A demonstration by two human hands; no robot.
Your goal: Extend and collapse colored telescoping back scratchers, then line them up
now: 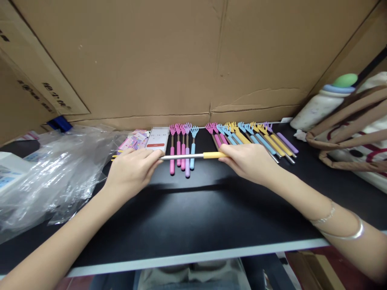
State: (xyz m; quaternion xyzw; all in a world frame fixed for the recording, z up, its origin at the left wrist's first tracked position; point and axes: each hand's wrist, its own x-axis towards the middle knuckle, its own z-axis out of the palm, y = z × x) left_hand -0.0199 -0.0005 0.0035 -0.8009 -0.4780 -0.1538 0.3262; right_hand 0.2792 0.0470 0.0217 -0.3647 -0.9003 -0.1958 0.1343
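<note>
A yellow back scratcher [193,156] with a metal rod is held level above the black table. Closed around its claw end is my left hand [131,167], with yellow tips poking out past the fingers. My right hand [249,163] grips the yellow handle at the other end. Behind the rod lies a small row of pink, purple and blue back scratchers [183,149], claws pointing away from me. Beyond my right hand a larger row of pink, blue, yellow and purple back scratchers [273,145] lies slanted, partly hidden by that hand.
Clear plastic bags [69,169] heap up at the left beside a white box [12,173]. A phone [157,139] showing a timer rests near colourful packaging [134,140]. At the right are a white bottle [320,106] and a brown-strapped bag [356,133]. Cardboard [151,60] walls the back.
</note>
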